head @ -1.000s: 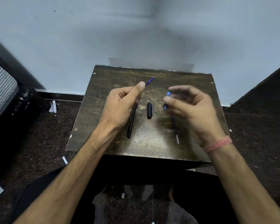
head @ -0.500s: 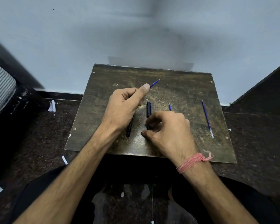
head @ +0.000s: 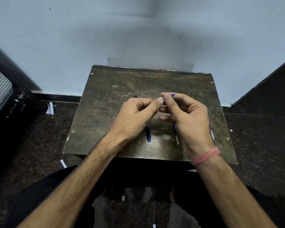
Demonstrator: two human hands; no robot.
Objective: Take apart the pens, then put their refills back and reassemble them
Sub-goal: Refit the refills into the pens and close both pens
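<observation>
While both hands meet above the middle of the small wooden table [head: 105, 102], the person appears to be working one pen apart or back together, and the join itself is hidden between the fingers. The left hand [head: 135, 117] is curled narrowly with its thumb pressed forward against the right hand's fingertips; a dark end [head: 135, 96] pokes out past its knuckles toward the table's far edge, probably the barrel it holds. The right hand [head: 187, 119] pinches a thin blue refill [head: 173, 95], whose tip shows just beyond its index finger.

Other parts lie on the table: a short dark blue piece [head: 148, 133] near the front edge, just beside the left wrist; a second refill [head: 176, 134] close to it, half covered by the right hand; and a third [head: 211, 129] nearer the table's right edge.

To do this step well, the person would likely keep barrel and refill in one line, since a thin refill bends easily if pushed at an angle. A light pinch close to the opening gives better control. Working low over the table's middle should keep a dropped part from rolling off the front edge.
</observation>
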